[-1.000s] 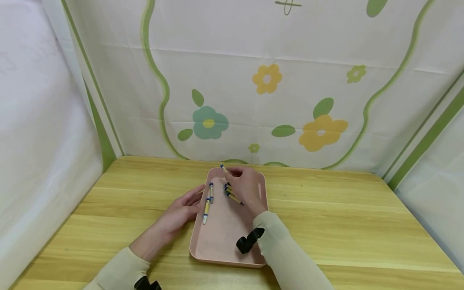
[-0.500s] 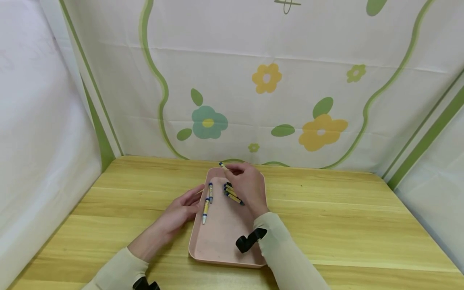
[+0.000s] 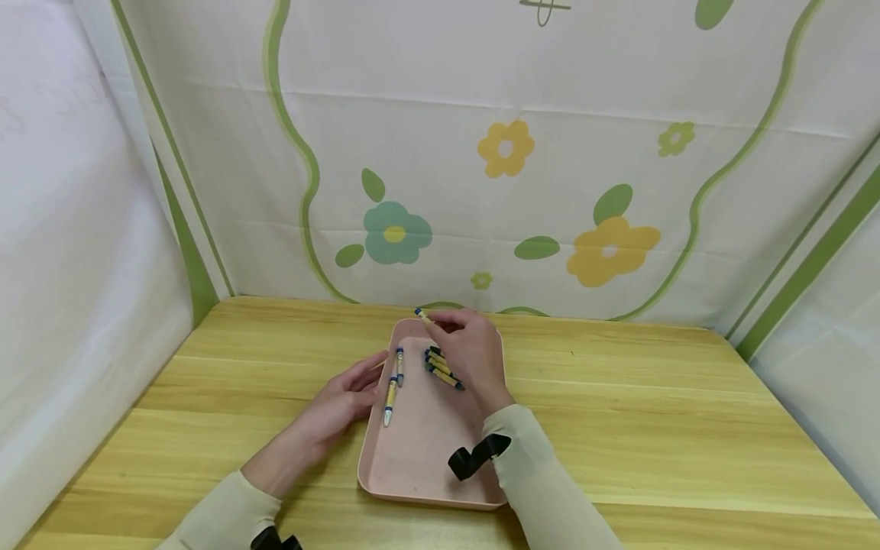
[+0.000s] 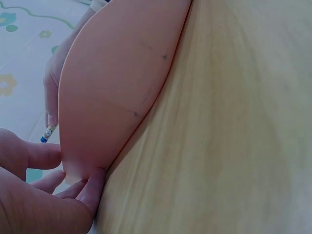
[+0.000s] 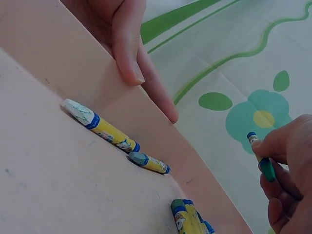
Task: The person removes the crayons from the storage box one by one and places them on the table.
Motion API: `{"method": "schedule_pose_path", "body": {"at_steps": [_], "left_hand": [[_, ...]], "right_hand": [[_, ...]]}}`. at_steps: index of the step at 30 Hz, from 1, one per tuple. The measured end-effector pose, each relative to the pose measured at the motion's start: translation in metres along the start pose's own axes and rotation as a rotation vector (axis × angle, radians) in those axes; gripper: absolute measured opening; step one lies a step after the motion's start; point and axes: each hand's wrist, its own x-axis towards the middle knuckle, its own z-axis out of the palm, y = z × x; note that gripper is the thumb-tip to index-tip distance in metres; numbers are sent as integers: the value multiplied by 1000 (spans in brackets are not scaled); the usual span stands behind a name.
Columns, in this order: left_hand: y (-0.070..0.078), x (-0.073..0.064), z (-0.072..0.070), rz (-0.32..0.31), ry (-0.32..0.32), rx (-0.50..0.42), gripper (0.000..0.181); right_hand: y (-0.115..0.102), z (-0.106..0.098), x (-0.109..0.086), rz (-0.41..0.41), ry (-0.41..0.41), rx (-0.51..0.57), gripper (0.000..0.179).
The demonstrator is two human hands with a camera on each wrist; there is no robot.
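My right hand (image 3: pixel 470 355) pinches a green crayon (image 5: pixel 266 169) in a yellow and blue wrapper above the far end of a pink tray (image 3: pixel 426 458). My left hand (image 3: pixel 340 401) touches the tray's left side, its fingers along the outer wall and the thumb at the rim, as the left wrist view shows. Inside the tray, a white crayon (image 5: pixel 109 131) and a shorter grey-green crayon (image 5: pixel 151 163) lie end to end by the left wall. Several more crayons (image 3: pixel 440 368) lie side by side under my right hand, partly hidden by it.
The tray rests on a wooden table (image 3: pixel 653 428) that reaches out on both sides. A white cloth (image 3: pixel 440 168) printed with flowers hangs along the table's back edge. White panels stand left and right. Black wrist cameras sit on both sleeves.
Over the last second my right hand rises slightly with the green crayon, showing more of the row of crayons below. My left hand stays at the tray.
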Motion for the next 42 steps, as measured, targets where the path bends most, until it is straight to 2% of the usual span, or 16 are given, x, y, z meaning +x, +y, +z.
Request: {"method": "schedule_pose_path", "body": {"at_steps": [10,23,27,31,34,42], "left_hand": [[0,-2,-1,3,-2,-2,67],[1,-3,3,0,10,2,65],[1,-4,2,13,-5,0,66],[1,-4,1,15,-7,-2,67],[0,-5,1,9,-3,-3,66],[2,-4,3,5,6,1,66]], "right_hand": [[0,-2,-2,44,-35,76,13],[-4,-7,0,85,-61,108,10],[-5,-9,2,51,-69,159,11],[-3,-10,5,-28,-83,223,14],[-1,-13,8,-54,-98,224,16],[6,-30,15,5,-104,183,18]]}}
